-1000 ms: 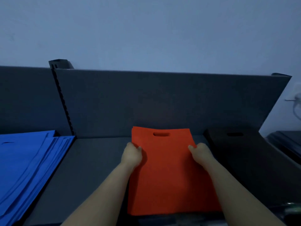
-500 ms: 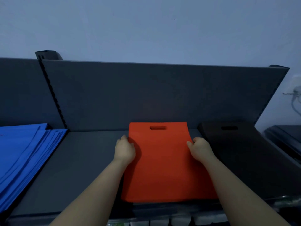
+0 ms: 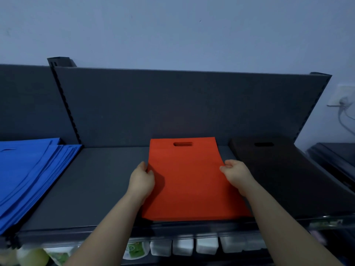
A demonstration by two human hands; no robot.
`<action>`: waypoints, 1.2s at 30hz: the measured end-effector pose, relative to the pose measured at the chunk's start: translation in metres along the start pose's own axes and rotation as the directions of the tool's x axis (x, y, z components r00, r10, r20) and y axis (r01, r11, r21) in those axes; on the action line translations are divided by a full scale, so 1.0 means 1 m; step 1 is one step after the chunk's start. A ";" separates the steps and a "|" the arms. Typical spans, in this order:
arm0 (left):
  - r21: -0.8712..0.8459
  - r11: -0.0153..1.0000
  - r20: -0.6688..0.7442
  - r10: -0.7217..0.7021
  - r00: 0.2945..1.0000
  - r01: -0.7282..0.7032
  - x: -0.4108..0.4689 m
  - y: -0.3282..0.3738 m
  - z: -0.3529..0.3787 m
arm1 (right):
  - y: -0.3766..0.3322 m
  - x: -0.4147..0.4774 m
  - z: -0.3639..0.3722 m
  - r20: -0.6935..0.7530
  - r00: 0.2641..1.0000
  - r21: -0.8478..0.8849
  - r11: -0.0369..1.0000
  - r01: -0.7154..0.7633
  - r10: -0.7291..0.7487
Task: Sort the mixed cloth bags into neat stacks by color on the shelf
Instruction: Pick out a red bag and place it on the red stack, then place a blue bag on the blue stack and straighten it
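Observation:
An orange cloth bag [image 3: 189, 181] with a cut-out handle lies flat on the dark grey shelf [image 3: 99, 181], handle end toward the back panel. My left hand [image 3: 142, 179] grips its left edge and my right hand [image 3: 235, 172] pinches its right edge. Beside it on the right lies a dark brown bag stack [image 3: 276, 173]. A fanned stack of blue bags [image 3: 28, 173] covers the shelf section at far left.
The shelf's back panel [image 3: 172, 104] rises behind the bags, with a slotted upright [image 3: 65, 100] at left. Below the front edge are white containers [image 3: 184, 245] and green-labelled packages [image 3: 135, 250]. A wall socket with a cable [image 3: 343, 102] is at right.
The view has tilted down, showing the shelf's front edge and the items below. The orange bag lies nearer the back panel, and both hands stay on its side edges.

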State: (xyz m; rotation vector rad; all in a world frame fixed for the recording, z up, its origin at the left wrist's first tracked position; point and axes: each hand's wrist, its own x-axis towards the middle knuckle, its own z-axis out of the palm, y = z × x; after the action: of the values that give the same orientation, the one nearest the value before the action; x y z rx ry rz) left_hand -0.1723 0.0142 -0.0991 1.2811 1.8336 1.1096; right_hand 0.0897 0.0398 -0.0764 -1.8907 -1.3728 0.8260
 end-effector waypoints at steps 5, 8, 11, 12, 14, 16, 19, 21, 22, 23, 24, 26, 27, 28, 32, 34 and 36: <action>0.032 0.999 -0.005 -0.001 1.000 0.001 -0.005 0.000 0.001 | 0.001 -0.007 0.002 0.029 1.000 -0.006 1.000 -0.005 0.005; 0.035 0.999 -0.021 -0.010 1.000 0.011 -0.010 0.004 0.000 | 0.000 -0.012 0.004 0.041 0.999 -0.048 0.999 0.026 -0.024; 0.025 0.999 -0.034 -0.042 0.999 0.043 -0.010 0.008 -0.003 | 0.000 -0.014 0.001 0.024 0.999 -0.075 0.996 0.042 -0.040; 0.045 0.998 -0.023 -0.042 0.999 0.043 -0.011 0.008 -0.002 | 0.000 -0.015 0.001 0.029 0.999 -0.088 0.995 0.047 -0.044; 0.120 0.993 -0.005 -0.020 1.000 0.020 -0.013 0.010 -0.001 | 0.002 -0.017 0.001 0.070 0.996 -0.109 0.991 0.071 -0.064; 0.178 0.984 -0.002 0.000 1.000 0.000 -0.015 0.012 -0.002 | 0.004 -0.017 0.003 0.112 0.990 -0.142 0.985 0.097 -0.081; 0.295 0.953 0.016 0.066 0.998 -0.068 -0.016 0.021 -0.011 | -0.001 -0.013 0.003 0.113 0.987 -0.252 0.958 0.136 -0.111; 0.433 0.890 0.004 0.155 0.988 -0.141 -0.015 0.023 -0.020 | -0.008 -0.010 0.004 0.071 0.979 -0.348 0.915 0.205 -0.193; 0.502 0.846 -0.011 0.213 0.977 -0.178 -0.015 0.024 -0.026 | -0.013 -0.009 0.006 0.050 0.965 -0.397 0.882 0.255 -0.257; 0.569 0.792 -0.023 0.285 0.958 -0.222 -0.014 0.024 -0.031 | -0.018 -0.009 0.010 0.030 0.942 -0.449 0.838 0.311 -0.333; 0.629 0.737 -0.017 0.333 0.943 -0.249 -0.013 0.024 -0.037 | -0.024 -0.010 0.014 0.015 0.914 -0.502 0.787 0.358 -0.406; 0.714 0.642 0.014 0.388 0.922 -0.280 -0.011 0.022 -0.049 | -0.039 -0.014 0.026 0.003 0.867 -0.581 0.705 0.408 -0.499; 0.740 0.611 0.021 0.397 0.918 -0.281 -0.010 0.019 -0.056 | -0.047 -0.018 0.032 0.010 0.854 -0.603 0.678 0.420 -0.520; 0.756 0.595 0.020 0.397 0.917 -0.274 -0.010 0.016 -0.065 | -0.055 -0.021 0.040 0.018 0.845 -0.619 0.658 0.429 -0.535; 0.771 0.589 -0.003 0.385 0.923 -0.243 -0.008 0.000 -0.102 | -0.086 -0.038 0.075 0.072 0.822 -0.637 0.608 0.474 -0.565; 0.772 0.595 -0.015 0.366 0.931 -0.221 -0.005 -0.013 -0.125 | -0.103 -0.047 0.096 0.092 0.821 -0.637 0.600 0.484 -0.563; 0.779 0.595 -0.024 0.344 0.939 -0.198 -0.001 -0.026 -0.149 | -0.118 -0.057 0.120 0.113 0.818 -0.639 0.590 0.494 -0.563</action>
State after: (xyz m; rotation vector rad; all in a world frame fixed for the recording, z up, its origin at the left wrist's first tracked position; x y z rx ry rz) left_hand -0.3102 -0.0325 -0.0564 2.0643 2.4349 0.5512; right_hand -0.0851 0.0302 -0.0457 -1.7509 -2.2005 -0.0914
